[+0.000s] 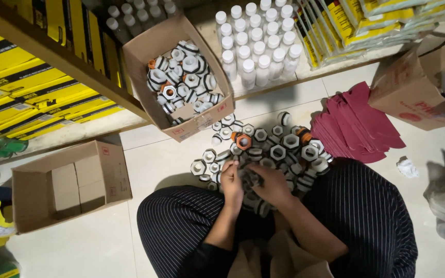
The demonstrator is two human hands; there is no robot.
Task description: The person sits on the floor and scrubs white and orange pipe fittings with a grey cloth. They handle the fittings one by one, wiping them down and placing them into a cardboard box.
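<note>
Hands: as we sit cross-legged on the floor (145, 170), our left hand (231, 181) and right hand (270, 184) meet, both curled closed around one white fitting (249, 179) between them.
Pile: white hex-nut fittings (276, 149) lie heaped just beyond our hands.
Far box: an open carton (145, 51) holds more fittings.
Left: a near-empty carton (27, 190).
Right: red card sheets (356, 123).
</note>
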